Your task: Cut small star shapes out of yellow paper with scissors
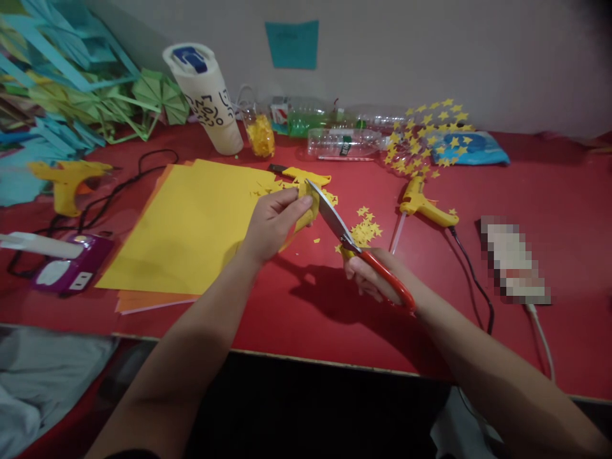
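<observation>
My left hand [273, 223] pinches a strip of yellow paper [307, 213] over the red table. In my right hand [371, 275] is a pair of scissors [339, 224] with red handles, the blades pointing up and left. Their tips meet the paper by my left thumb. Just behind the scissors lies a small pile of yellow paper stars [366, 229]. Yellow paper scraps [268, 187] are scattered near my left fingers. Sheets of yellow paper [186, 223] are stacked on orange and pink ones at the left. A yellow cutter knife [306, 174] lies behind my left hand.
A yellow glue gun [423, 203] with a cord lies right, another glue gun [71, 182] left by a purple power strip [71, 262]. Behind stand a white tumbler [210, 102], a cup of yellow pieces [261, 135], plastic bottles [344, 141] and star stems [425, 140]. A blurred phone [515, 260] is charging.
</observation>
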### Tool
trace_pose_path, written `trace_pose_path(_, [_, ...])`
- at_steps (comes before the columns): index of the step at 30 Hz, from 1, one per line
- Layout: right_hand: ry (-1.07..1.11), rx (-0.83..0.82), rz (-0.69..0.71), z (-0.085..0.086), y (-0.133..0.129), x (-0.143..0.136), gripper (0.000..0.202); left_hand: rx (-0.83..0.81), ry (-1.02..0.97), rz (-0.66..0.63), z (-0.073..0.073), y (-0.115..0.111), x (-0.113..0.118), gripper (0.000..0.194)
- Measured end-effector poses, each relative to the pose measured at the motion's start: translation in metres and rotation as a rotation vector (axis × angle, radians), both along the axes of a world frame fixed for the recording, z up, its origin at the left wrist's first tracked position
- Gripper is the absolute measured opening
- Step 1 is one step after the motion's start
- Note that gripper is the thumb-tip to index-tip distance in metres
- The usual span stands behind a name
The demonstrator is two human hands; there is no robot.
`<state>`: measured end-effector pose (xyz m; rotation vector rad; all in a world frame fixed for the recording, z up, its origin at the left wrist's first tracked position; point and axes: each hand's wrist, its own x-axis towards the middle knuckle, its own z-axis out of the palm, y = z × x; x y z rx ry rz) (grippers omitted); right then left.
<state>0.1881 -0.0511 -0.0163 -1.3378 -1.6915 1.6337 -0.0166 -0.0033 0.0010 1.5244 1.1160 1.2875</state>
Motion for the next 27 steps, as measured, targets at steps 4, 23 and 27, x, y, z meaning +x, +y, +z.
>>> trace_pose_path(4, [0.01, 0.017, 0.004, -0.002, 0.0, 0.0, 0.057, 0.038, -0.032, -0.04, -0.008, 0.004, -0.003, 0.028])
trace_pose_path(23, [-0.017, -0.074, -0.087, 0.004, -0.005, -0.006, 0.048, 0.009, -0.076, -0.094, -0.014, 0.006, -0.002, 0.025])
trace_pose_path(27, [-0.04, -0.073, -0.082, 0.008, -0.004, -0.007, 0.048, 0.011, -0.079, -0.098, -0.014, 0.007, -0.003, 0.024])
